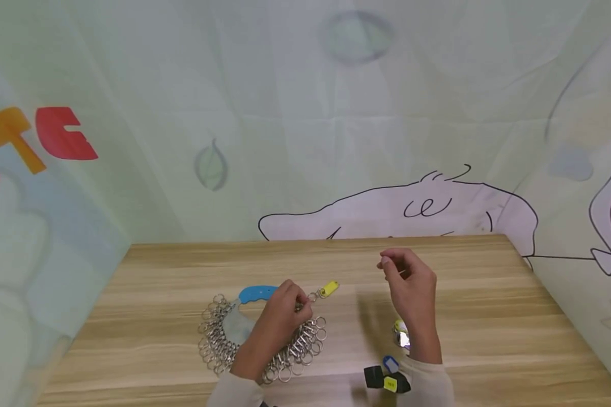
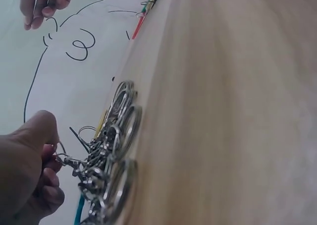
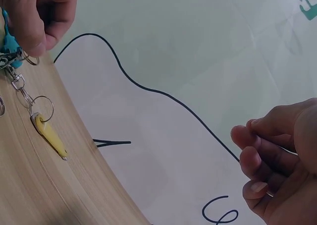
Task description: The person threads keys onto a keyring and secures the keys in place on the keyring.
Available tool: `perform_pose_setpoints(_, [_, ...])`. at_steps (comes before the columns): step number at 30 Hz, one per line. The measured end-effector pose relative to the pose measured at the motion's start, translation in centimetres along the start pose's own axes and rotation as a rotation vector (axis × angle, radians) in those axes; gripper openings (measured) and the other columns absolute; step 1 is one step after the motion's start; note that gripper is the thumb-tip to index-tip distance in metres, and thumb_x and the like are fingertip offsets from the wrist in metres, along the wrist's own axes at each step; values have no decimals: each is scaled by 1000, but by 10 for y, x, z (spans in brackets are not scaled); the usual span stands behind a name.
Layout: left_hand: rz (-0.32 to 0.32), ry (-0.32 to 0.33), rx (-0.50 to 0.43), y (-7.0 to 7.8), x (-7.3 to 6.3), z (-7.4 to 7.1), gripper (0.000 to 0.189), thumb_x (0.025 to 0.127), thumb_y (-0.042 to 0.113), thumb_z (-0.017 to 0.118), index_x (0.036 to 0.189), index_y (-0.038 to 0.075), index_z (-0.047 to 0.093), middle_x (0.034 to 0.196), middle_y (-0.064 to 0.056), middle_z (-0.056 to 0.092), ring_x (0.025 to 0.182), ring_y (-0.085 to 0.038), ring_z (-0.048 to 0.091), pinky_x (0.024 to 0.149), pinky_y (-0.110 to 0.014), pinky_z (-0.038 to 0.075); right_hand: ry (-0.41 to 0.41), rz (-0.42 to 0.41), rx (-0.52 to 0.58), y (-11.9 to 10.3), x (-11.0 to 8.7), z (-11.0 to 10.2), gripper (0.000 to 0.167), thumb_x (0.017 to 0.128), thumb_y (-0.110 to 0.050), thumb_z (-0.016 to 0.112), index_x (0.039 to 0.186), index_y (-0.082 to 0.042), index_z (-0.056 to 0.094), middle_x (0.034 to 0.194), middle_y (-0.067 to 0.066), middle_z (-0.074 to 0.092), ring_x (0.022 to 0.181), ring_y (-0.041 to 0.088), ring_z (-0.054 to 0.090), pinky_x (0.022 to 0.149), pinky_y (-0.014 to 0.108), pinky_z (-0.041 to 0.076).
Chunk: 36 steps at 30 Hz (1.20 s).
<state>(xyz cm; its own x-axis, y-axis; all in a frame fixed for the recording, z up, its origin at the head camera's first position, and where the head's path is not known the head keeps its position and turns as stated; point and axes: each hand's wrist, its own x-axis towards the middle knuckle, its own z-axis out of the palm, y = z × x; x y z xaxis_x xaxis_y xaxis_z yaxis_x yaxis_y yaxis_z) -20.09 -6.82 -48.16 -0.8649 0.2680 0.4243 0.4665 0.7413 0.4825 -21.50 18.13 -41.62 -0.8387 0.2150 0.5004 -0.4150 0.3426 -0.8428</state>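
A large key-ring holder with a blue handle (image 1: 257, 293) lies on the table, fringed with many silver clips and split rings (image 1: 284, 370). Over its right part, my left hand (image 1: 282, 311) pinches a small metal ring (image 2: 61, 157) between thumb and fingers; a clip hangs from this ring. A yellow key tag (image 3: 51, 136) on a split ring is joined to the holder and lies flat just beyond the left fingertips. Raised above the table to the right, my right hand (image 1: 409, 282) has loosely curled fingers, thumb close to the index fingertip, and nothing visible between them.
Near the right forearm lie a yellow and white key tag (image 1: 401, 332), a blue key tag (image 1: 390, 363) and black pieces (image 1: 374, 377) with a yellow label (image 1: 390, 384). A printed cloth backdrop (image 1: 295, 141) stands behind and beside the wooden table (image 1: 168, 271).
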Motion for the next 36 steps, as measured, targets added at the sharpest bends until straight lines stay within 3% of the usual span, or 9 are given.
perform_pose_setpoints(6, [20, 29, -1, -3, 0, -1, 13, 78, -1, 67, 81, 8, 57, 77, 7, 51, 66, -7, 47, 54, -19, 46, -6, 8, -3, -1, -1, -1, 10, 95, 3, 66, 99, -3, 72, 80, 2, 71, 64, 18, 60, 55, 21, 48])
perform_pose_setpoints(12, [-93, 18, -93, -4, 3, -3, 20, 83, -3, 73, 90, 10, 59, 76, 5, 59, 66, -6, 54, 57, -20, 50, -2, 0, 20, -1, 0, -1, 10, 95, 4, 65, 98, -3, 72, 80, 6, 71, 63, 20, 59, 56, 20, 48])
perform_pose_setpoints(17, [-216, 8, -239, -4, 2, -6, 18, 88, -1, 71, 101, 9, 64, 85, 4, 64, 76, -8, 62, 67, -23, 54, -3, 2, 25, -1, 0, 0, 8, 95, 4, 65, 99, 1, 71, 79, 6, 71, 62, 20, 59, 55, 20, 48])
perform_pose_setpoints(29, [-448, 48, -578, -2, -6, -8, 20, 89, -5, 72, 107, 4, 69, 96, -4, 70, 87, -17, 67, 75, -28, 56, -23, 25, 0, 1, -1, -1, 8, 95, 2, 66, 99, -1, 71, 80, 3, 71, 64, 19, 59, 56, 22, 48])
perform_pose_setpoints(36, [-469, 62, -576, -3, -10, -9, 30, 85, -11, 71, 105, 10, 75, 97, 0, 71, 89, -18, 65, 78, -29, 55, -30, 51, -16, 1, -1, -2, 9, 95, 2, 66, 98, -4, 72, 80, 3, 71, 64, 19, 59, 54, 22, 47])
